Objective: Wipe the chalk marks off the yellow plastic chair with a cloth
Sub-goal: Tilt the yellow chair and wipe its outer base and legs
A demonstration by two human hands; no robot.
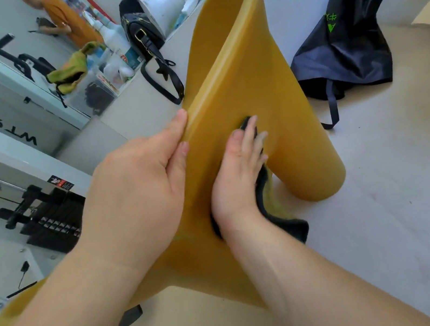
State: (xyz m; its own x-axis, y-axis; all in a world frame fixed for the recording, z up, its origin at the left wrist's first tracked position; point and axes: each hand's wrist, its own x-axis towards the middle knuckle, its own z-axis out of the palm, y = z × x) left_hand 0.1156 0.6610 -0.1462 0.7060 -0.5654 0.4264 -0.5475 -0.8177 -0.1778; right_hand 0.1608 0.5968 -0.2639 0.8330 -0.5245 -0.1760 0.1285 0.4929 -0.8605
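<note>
The yellow plastic chair [248, 77] is seen tipped over on the pale floor [402, 202], its curved shell rising up through the middle of the view and one rounded end planted on the floor at the right. A dark cloth [276, 212] with a greenish inner side is pressed flat against the chair's surface under the right hand [241, 175], fingers stretched out and laid on top of the cloth rather than curled round it. The chair's raised edge is pinched by the left hand [141, 186], thumb on one side, fingers wrapped behind. No chalk marks can really be made out, the surface is a bit blurry. Just beyond the chair a dark drawstring bag [342, 47] with green print is slumped on the floor, and a black handbag [143, 32] sits to the left with some white bottles [110, 35] near it. A person in an orange top [67, 16] is partly caught at the top left
</note>
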